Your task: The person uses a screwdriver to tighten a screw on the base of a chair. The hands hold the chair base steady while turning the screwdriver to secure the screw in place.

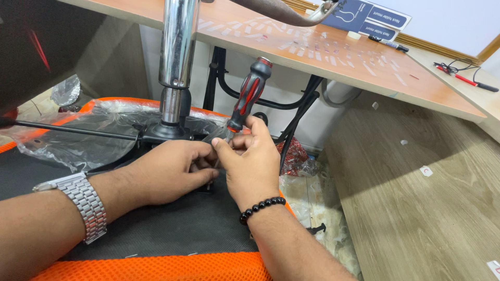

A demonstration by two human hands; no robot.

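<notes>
An upturned chair seat (156,234), black beneath and edged in orange mesh, was laid on the wood-grain floor (416,198), with crumpled clear plastic wrap (67,135) spread over it. Behind it, markers (388,44) and small labels were scattered on an orange-brown tabletop (333,62)

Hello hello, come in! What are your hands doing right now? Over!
Right hand grips screwdriver, tip down at chair base. Left hand pinches beside the tip. Plastic wrap bunched around the base; tip hidden by fingers.
</notes>
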